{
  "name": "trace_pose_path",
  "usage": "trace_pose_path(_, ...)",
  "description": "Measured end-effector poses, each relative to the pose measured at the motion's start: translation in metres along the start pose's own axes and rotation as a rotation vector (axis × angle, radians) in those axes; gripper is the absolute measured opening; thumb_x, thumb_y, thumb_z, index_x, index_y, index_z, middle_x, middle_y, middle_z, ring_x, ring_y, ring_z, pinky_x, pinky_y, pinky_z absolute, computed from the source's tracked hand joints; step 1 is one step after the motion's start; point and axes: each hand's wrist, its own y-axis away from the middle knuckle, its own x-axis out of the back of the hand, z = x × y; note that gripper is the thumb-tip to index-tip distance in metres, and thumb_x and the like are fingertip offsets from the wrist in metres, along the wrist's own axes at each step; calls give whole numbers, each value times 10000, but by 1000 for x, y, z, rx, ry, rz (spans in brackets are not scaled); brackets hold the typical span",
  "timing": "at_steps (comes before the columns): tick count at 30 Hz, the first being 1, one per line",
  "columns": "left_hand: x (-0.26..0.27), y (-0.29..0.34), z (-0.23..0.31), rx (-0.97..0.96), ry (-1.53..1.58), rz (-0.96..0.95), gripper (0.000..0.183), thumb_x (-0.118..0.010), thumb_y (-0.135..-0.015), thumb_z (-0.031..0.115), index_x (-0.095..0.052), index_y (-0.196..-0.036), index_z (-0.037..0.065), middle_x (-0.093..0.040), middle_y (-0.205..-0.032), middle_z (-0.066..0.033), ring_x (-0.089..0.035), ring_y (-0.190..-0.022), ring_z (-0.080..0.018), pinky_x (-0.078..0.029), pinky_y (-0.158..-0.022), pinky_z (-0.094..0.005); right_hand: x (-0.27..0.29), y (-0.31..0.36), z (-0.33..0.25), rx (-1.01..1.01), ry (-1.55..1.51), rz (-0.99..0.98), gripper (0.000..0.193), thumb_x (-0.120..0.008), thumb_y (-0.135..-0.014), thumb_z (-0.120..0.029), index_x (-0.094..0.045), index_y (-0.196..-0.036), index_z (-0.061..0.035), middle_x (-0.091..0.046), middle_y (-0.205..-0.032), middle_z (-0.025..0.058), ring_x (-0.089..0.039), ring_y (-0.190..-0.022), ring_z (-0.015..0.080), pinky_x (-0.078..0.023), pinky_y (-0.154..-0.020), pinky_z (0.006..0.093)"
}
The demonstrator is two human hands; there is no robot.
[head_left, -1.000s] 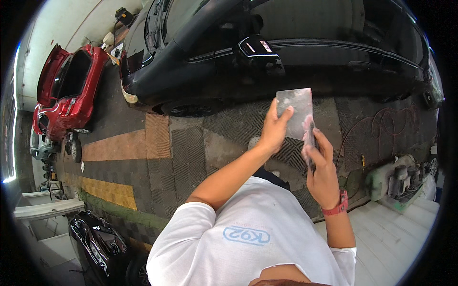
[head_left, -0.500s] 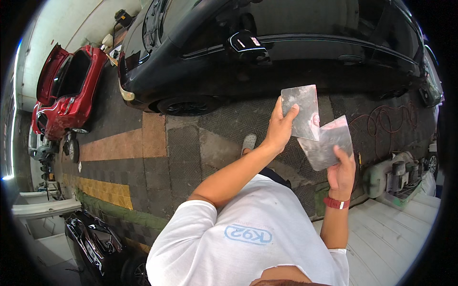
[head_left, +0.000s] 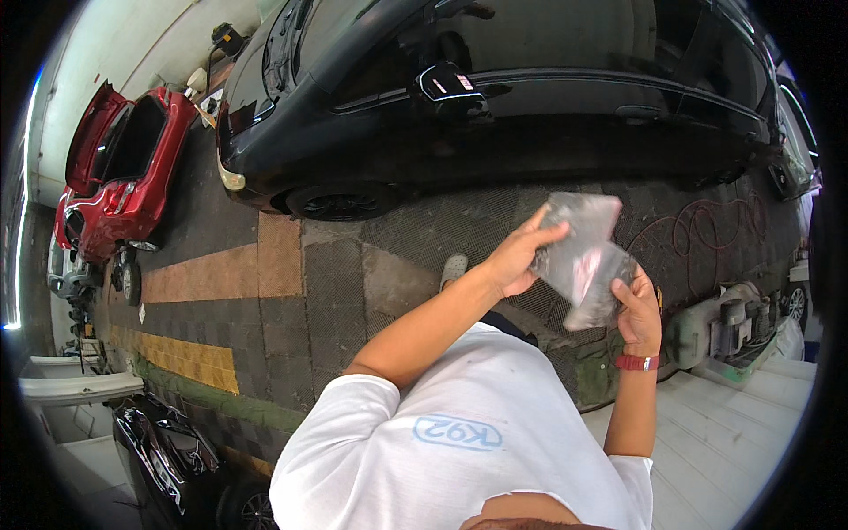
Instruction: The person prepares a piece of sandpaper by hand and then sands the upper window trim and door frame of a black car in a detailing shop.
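Observation:
My left hand (head_left: 523, 252) is closed on the lower left edge of a flat grey metal putty spreader (head_left: 580, 219), its thumb lying on the face. In my right hand (head_left: 639, 311), fingers also closed, is a second grey metal putty spreader (head_left: 594, 305), gripped at its right side with the thumb on top. The two spreaders overlap in the middle, where a pinkish smear (head_left: 585, 269) shows. Both blades are blurred by motion. A red band (head_left: 637, 363) circles my right wrist.
A black car (head_left: 548, 132) stands alongside, ahead of me. To the left is a red car (head_left: 132, 168) with its rear hatch raised. A red hose (head_left: 707, 225) lies coiled on the floor, right, near a grey compressor-like machine (head_left: 720, 322). Dark car parts (head_left: 168, 450) sit lower left.
The spreaders were largely side by side; the left one has moved down and right across the other, blurring both. My right hand has shifted slightly right.

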Motion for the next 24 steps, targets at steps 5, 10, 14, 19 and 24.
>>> trace_pose_path(5,13,-10,-13,-203,-499,74,548,-617,-1107,283,-406,-1591,138,-599,-1464,-74,-607,-1306,-182,-490,-1120,-402,-41,-9,-42,384,913,280,605,-568,-866,130,-622,-1428,-88,-641,-1378,110,-627,-1292,249,-483,-1085,374)
trace_pose_path(10,-20,-2,-5,-490,-901,397,428,-625,-1083,292,-553,-1410,25,-700,-1258,-153,-635,-1198,-229,-483,-1063,-395,-96,7,-26,626,1532,105,647,-576,-791,133,-713,-1354,-153,-630,-1392,126,-523,-1412,357,-298,-1241,630)
trace_pose_path(14,15,-11,-3,-673,-599,510,367,-592,-1099,259,-540,-1377,25,-695,-1238,-143,-669,-1123,-214,-521,-997,-380,-88,18,-28,561,1690,-55,637,-601,-778,124,-729,-1327,-173,-611,-1423,119,-501,-1436,379,-248,-1243,693)
trace_pose_path(19,22,-21,-15,-572,-405,394,314,-589,-1102,199,-549,-1366,34,-668,-1246,-83,-617,-1145,-151,-503,-1020,-335,-117,24,-37,753,1173,-165,739,-603,-784,195,-560,-1446,-130,-460,-1562,208,-455,-1476,486,-426,-1194,604)
trace_pose_path(24,0,-21,-15,-528,-446,296,315,-600,-1085,177,-556,-1362,32,-674,-1255,-87,-624,-1147,-165,-507,-1024,-348,-65,-6,-19,398,1607,91,711,-533,-815,215,-509,-1465,-73,-442,-1574,233,-563,-1306,533,-514,-1081,557)
